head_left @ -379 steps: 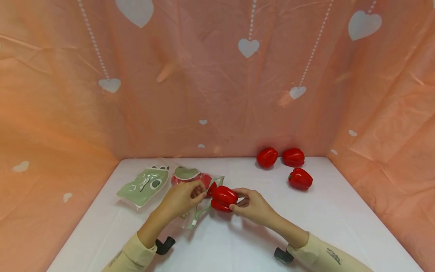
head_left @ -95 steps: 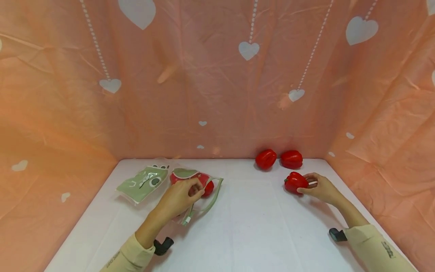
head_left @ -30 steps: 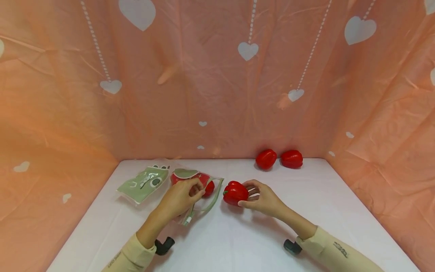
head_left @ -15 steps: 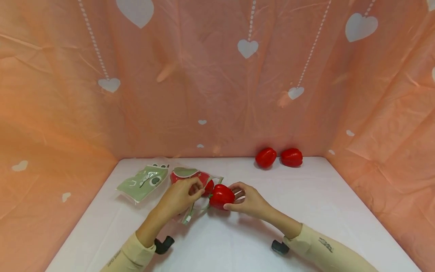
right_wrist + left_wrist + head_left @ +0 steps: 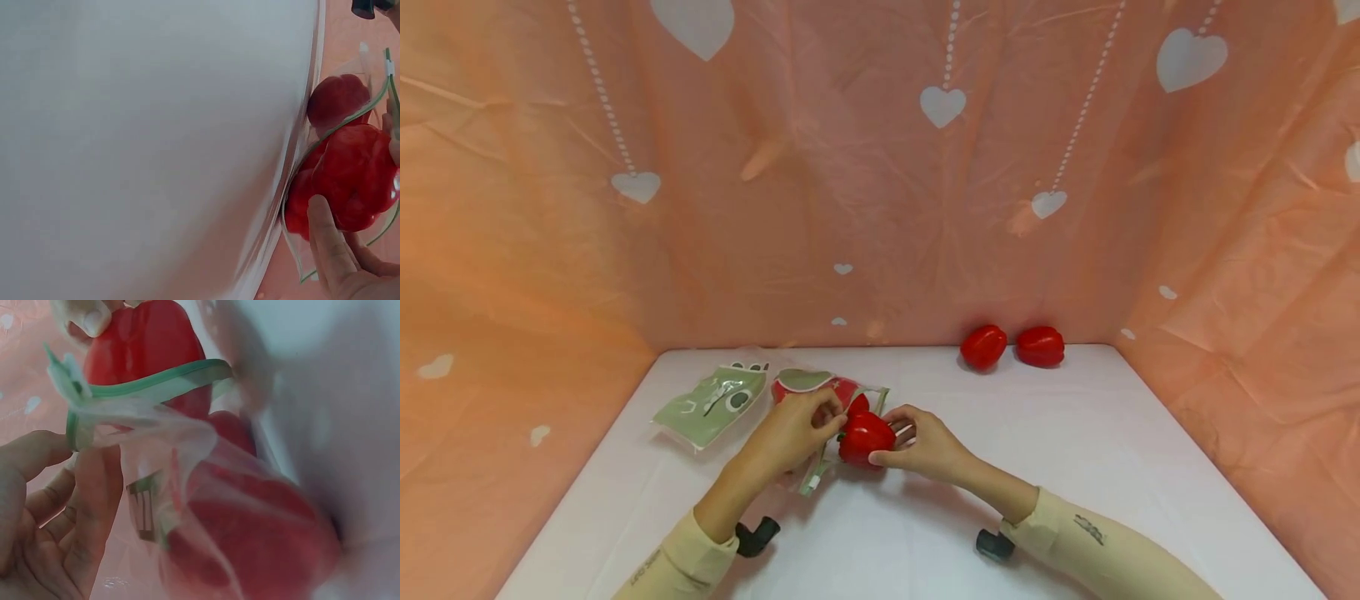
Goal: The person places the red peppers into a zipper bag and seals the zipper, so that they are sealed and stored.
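Observation:
My left hand (image 5: pixel 797 427) pinches the green zip edge of a clear plastic zip bag (image 5: pixel 162 381) between thumb and finger, keeping its mouth apart. My right hand (image 5: pixel 928 446) grips a red bell pepper (image 5: pixel 867 440) by its bottom end, its green stem end towards the bag. In the left wrist view that pepper is partly inside the mouth, past the green band. More red bell peppers (image 5: pixel 250 531) lie deeper in the bag, seen through the film. The right wrist view shows fingers (image 5: pixel 328 240) against the held pepper and the zip edge around it.
Two loose red bell peppers (image 5: pixel 983 347) (image 5: pixel 1040 346) lie at the back right of the white table (image 5: pixel 1000 408). A second bag with a green printed face (image 5: pixel 711 408) lies left of the left hand. Peach cloth with hearts (image 5: pixel 880 208) walls the back and sides.
My right hand took a bell pepper from the right side and carried it left to the bag's mouth, where it now enters. The left hand stays at the bag's edge throughout.

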{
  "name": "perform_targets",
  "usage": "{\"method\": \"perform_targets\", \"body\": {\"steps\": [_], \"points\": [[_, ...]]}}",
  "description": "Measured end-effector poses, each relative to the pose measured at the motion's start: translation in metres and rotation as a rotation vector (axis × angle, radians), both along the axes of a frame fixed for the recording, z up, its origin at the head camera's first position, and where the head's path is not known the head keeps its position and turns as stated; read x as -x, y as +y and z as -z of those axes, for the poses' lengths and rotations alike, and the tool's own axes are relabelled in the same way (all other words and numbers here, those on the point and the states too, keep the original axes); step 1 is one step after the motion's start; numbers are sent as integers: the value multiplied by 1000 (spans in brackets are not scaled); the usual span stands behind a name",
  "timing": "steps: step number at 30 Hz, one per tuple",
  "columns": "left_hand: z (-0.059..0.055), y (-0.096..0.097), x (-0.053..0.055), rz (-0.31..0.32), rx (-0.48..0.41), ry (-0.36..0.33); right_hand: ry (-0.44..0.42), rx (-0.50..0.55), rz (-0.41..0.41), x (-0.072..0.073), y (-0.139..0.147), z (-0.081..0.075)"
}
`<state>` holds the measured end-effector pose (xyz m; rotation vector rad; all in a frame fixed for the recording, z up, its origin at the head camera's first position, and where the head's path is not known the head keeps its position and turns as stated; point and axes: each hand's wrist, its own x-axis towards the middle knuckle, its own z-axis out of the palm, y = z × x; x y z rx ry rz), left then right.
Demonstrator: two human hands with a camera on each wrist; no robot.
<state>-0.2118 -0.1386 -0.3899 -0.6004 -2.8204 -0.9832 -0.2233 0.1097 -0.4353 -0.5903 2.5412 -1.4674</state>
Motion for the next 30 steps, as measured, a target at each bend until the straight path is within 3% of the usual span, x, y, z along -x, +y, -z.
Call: {"method": "perform_targets", "body": {"steps": [5, 12, 27, 30], "points": [[-5, -1, 1, 21, 15, 6, -28, 10, 0, 1, -8, 0], [-7, 1, -1, 19, 14, -7, -216, 168, -10, -1, -21, 3], [-4, 2, -2, 8, 24, 5, -510, 321, -31, -1, -29, 10], [-5, 3, -3, 3, 23, 2, -584, 400, -33, -2, -30, 12]]}}
